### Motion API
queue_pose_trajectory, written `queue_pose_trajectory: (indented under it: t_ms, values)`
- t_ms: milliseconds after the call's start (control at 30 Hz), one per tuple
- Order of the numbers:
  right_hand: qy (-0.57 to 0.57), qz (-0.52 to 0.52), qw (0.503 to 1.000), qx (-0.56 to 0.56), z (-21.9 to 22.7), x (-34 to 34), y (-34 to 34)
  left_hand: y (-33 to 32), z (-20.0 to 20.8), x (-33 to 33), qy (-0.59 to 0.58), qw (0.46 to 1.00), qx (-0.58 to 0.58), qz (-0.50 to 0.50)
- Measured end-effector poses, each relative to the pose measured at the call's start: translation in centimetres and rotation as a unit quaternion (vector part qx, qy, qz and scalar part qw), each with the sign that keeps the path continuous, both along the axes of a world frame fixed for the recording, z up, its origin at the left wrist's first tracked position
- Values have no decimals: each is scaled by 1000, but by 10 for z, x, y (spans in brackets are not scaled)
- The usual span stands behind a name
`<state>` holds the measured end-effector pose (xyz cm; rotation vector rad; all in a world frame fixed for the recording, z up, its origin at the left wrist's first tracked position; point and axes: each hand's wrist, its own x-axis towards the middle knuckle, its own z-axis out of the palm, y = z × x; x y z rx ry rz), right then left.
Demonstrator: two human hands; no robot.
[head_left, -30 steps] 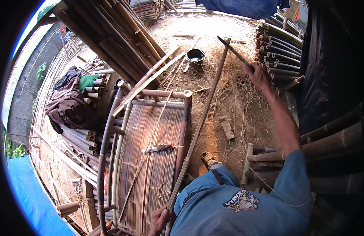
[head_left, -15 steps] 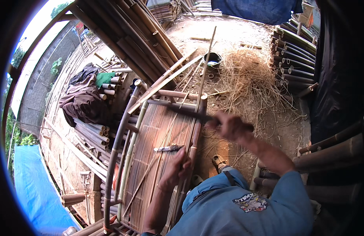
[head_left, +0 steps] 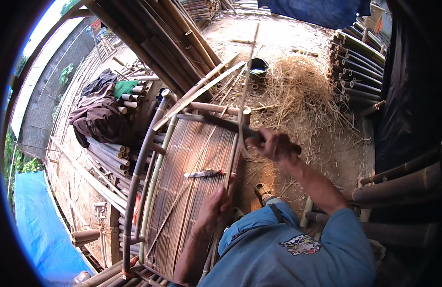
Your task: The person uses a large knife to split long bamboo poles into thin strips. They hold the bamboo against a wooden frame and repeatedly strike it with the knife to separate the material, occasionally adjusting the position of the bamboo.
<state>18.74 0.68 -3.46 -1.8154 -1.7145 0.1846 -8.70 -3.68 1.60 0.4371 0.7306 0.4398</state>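
My right hand [head_left: 277,146] is wrapped round the handle of a long machete [head_left: 220,122]. Its dark, slightly blurred blade points left across the far end of a slatted bamboo bench [head_left: 183,165]. My left hand [head_left: 218,205] is closed at the bench's right edge, round a long thin bamboo strip [head_left: 244,86] that runs away from me under or against the blade; its held end is hidden. A loose curl of the strip bends down beside the machete handle. On the slats lies a small knife [head_left: 203,174] with a dark wrapped handle, near my left hand and touched by neither hand.
Split bamboo lengths [head_left: 197,93] lean over the bench's far left corner. Beyond it stand a dark bucket [head_left: 258,68] and a heap of shavings [head_left: 302,86]. Bamboo poles are stacked left, ahead and right [head_left: 357,71]. A brown cloth [head_left: 99,112] covers the left stack.
The machete and my right hand have shifted slightly left and nearer me. A curl of the strip now shows below the blade. My left hand keeps its grip.
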Motion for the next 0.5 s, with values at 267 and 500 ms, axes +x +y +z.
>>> queue_pose_trajectory:
  t_ms: [267,500]
  values:
    - [-34,47,991,118,4,1,-2,-23,-7,-23,3,1000,10,-22]
    - [-138,-24,988,68,2,65,26,-47,-5,-48,14,998,-48,-38]
